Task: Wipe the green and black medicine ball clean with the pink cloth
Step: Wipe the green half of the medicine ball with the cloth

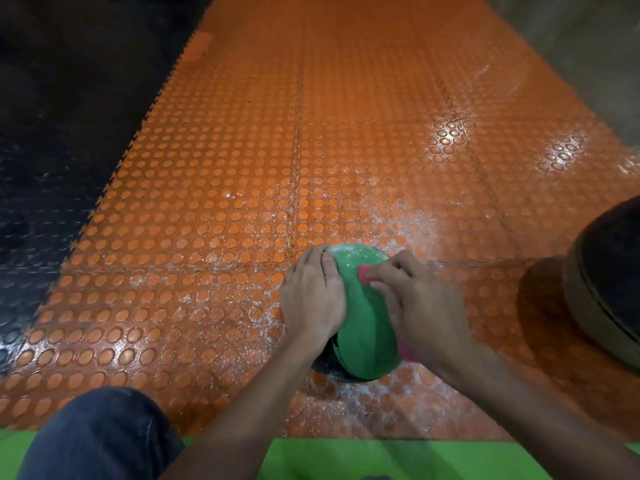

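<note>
The green and black medicine ball [363, 320] sits on the orange studded floor mat [242, 202], low in the middle of the view. White dust covers its far top. My left hand [313, 296] lies flat against the ball's left side with straight fingers. My right hand [419, 306] grips the pink cloth [367, 273] and holds it against the ball's right upper side. Pink cloth also shows under my right palm near the ball's lower right. The black part of the ball shows only at its lower left.
A large dark ball with a pale stripe [609, 282] rests on the mat at the right edge. Black mat [52, 150] lies to the left. My knee in dark jeans [100, 434] is at the lower left, on a green mat [346, 459]. White powder dusts the floor around the ball.
</note>
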Available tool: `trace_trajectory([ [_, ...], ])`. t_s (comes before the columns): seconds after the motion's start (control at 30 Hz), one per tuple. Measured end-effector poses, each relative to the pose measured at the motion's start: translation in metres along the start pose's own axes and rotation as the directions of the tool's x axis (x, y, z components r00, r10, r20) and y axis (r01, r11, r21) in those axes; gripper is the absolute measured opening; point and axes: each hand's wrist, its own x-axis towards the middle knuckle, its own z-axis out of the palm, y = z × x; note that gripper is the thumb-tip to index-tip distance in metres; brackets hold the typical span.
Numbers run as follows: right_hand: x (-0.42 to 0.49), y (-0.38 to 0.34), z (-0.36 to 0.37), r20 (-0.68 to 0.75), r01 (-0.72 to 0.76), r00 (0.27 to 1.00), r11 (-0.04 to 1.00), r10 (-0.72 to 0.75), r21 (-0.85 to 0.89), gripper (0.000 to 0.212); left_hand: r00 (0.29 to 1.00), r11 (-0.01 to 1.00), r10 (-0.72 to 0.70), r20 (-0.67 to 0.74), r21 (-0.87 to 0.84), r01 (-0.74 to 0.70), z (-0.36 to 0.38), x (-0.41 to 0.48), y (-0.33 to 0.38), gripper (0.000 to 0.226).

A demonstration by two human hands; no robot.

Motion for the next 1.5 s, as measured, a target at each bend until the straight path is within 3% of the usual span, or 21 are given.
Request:
trace_trajectory([
  [0.07,0.002,0.004,0.001,-0.014,-0.009,1.000,1.000,0.009,-0.006,0.016,1.000,1.000,0.005,0.008,-0.012,-0.005,-0.001,-0.001,-0.001,0.042],
  [0.17,0.016,0.039,0.007,-0.002,-0.250,0.968,0.968,0.250,0.019,0.017,1.000,0.999,0.025,0.019,0.021,-0.025,0.001,0.000,0.002,0.044],
  [0.23,0.021,0.054,0.007,0.017,-0.328,0.945,0.945,0.327,0.007,0.017,0.999,0.998,0.032,0.026,0.044,-0.033,0.003,0.001,0.006,0.044],
  [0.3,0.019,0.046,0.005,0.028,-0.302,0.953,0.953,0.301,0.009,0.017,1.000,0.999,0.026,0.017,0.028,-0.027,0.003,0.003,0.007,0.043],
  [0.43,-0.001,0.003,-0.001,-0.031,-0.025,0.999,0.999,0.026,0.042,0.021,0.999,0.998,0.033,-0.004,-0.047,-0.033,-0.001,0.003,-0.001,0.040],
  [0.47,0.000,0.003,-0.001,-0.033,-0.033,0.999,0.998,0.034,0.048,0.023,0.999,0.998,0.034,0.002,-0.054,-0.034,-0.002,0.002,-0.003,0.040],
  [0.6,0.017,0.050,0.011,0.037,-0.326,0.945,0.945,0.325,0.006,0.017,0.999,0.998,0.039,0.022,-0.052,-0.038,-0.004,0.003,-0.005,0.041],
  [0.67,0.019,0.056,0.010,0.039,-0.383,0.923,0.924,0.383,0.007,0.015,0.999,0.998,0.047,0.027,-0.046,-0.046,-0.003,0.003,0.000,0.041],
  [0.73,0.015,0.037,0.007,0.019,-0.293,0.956,0.955,0.292,0.036,0.016,0.998,0.998,0.050,0.024,-0.035,-0.049,-0.001,0.005,0.004,0.042],
  [0.83,0.005,0.003,0.004,-0.014,-0.021,1.000,0.999,0.021,0.031,0.017,0.998,0.998,0.056,0.012,-0.043,-0.055,-0.002,0.003,0.002,0.041],
  [0.87,0.006,0.002,0.005,-0.010,-0.005,1.000,1.000,0.006,0.018,0.019,0.998,0.997,0.056,0.010,-0.051,-0.055,-0.002,0.002,0.000,0.041],
  [1.07,0.028,0.050,0.007,0.058,-0.370,0.927,0.929,0.369,0.002,0.018,0.997,0.996,0.072,0.030,-0.049,-0.070,-0.002,0.001,0.001,0.041],
  [1.13,0.027,0.036,0.003,0.073,-0.327,0.942,0.945,0.327,-0.007,0.018,0.998,0.997,0.058,0.030,-0.046,-0.056,-0.001,0.005,0.003,0.041],
  [1.27,0.010,-0.002,0.003,0.058,-0.069,0.996,0.997,0.071,-0.025,0.023,0.999,0.994,0.042,0.031,-0.098,-0.038,-0.005,0.007,-0.002,0.040],
  [1.43,0.024,0.044,0.013,0.057,-0.325,0.944,0.945,0.324,0.025,0.019,0.998,0.991,0.061,0.029,-0.124,-0.057,-0.007,0.004,-0.006,0.039],
  [1.5,0.027,0.048,0.010,0.050,-0.356,0.934,0.934,0.355,0.012,0.017,0.998,0.993,0.059,0.031,-0.101,-0.056,-0.005,0.006,-0.003,0.039],
])
